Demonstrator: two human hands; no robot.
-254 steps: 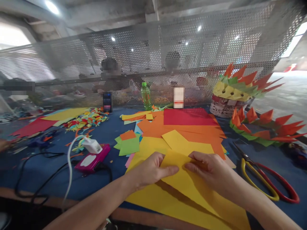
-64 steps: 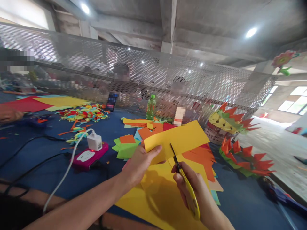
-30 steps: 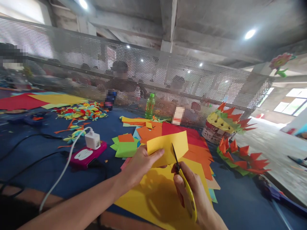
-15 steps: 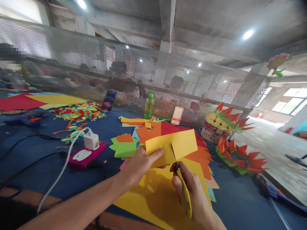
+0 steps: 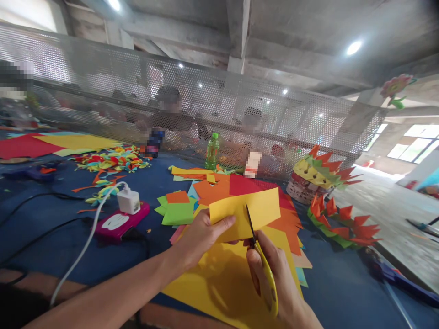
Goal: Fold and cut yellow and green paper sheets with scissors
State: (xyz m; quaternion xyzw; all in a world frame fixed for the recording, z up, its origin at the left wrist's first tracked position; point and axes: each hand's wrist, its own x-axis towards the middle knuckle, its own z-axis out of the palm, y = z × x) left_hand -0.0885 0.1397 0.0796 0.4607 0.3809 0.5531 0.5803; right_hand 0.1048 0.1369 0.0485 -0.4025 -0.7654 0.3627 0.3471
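My left hand (image 5: 209, 230) pinches a rectangular piece of yellow paper (image 5: 265, 208) by its left part, thumb on top and fingers beneath. In my right hand (image 5: 274, 267) is a pair of scissors (image 5: 270, 281) with yellow handles and dark blades. One blade lies across the near face of the paper, pointing up and away; the other blade is hidden. Below both hands a large yellow sheet (image 5: 219, 283) rests on the table, with shadows of the hands on it. Orange sheets (image 5: 212, 188), a red sheet (image 5: 245, 185) and green pieces (image 5: 178, 212) lie just beyond.
On the blue table (image 5: 329, 283) stand a pink power strip (image 5: 120, 224) with a white charger (image 5: 128, 201) and cables, a green bottle (image 5: 212, 151), and paper crowns (image 5: 343, 219). A glue gun (image 5: 401, 278) lies right. A perforated metal screen (image 5: 206, 100) runs behind, with people beyond.
The scissors' handles have swung slightly right and their loops look further apart. The yellow paper has shifted very little, still in my left hand.
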